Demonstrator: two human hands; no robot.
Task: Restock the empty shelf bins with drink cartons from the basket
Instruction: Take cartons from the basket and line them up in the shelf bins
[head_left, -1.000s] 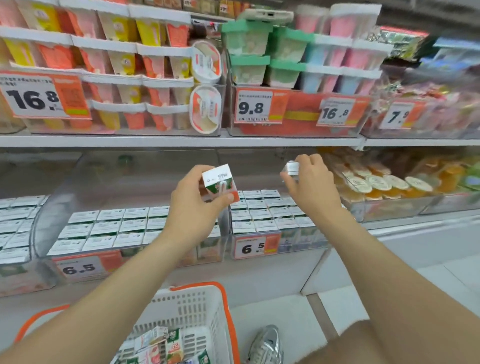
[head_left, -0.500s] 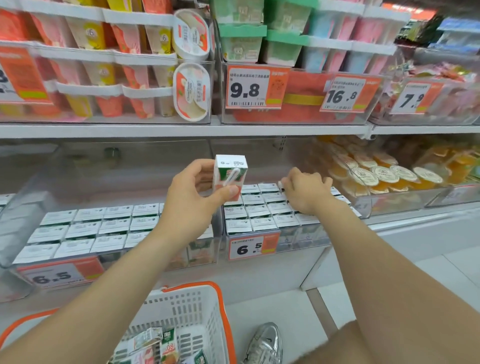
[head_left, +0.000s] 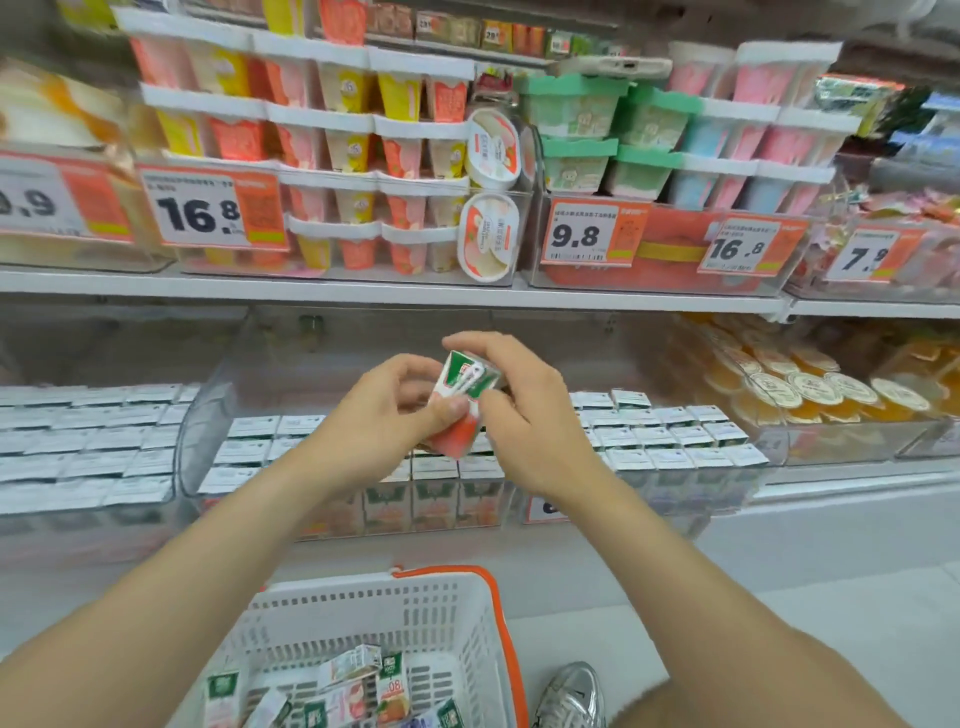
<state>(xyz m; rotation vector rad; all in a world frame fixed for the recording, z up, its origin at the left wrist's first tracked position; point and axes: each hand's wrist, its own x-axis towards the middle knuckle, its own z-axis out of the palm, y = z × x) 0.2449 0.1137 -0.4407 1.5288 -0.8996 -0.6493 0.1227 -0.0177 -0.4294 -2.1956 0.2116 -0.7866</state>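
- Drink cartons (head_left: 358, 675) lie loose in the white basket (head_left: 452, 579), near and low. These are left to put away.
- One carton (head_left: 462, 400) is up in the middle, over the shelf. The left hand (head_left: 374, 423) and the right hand (head_left: 527, 426) both pinch it.
- Far behind, the clear bins (head_left: 203, 421) look nearly full, with room at the back.
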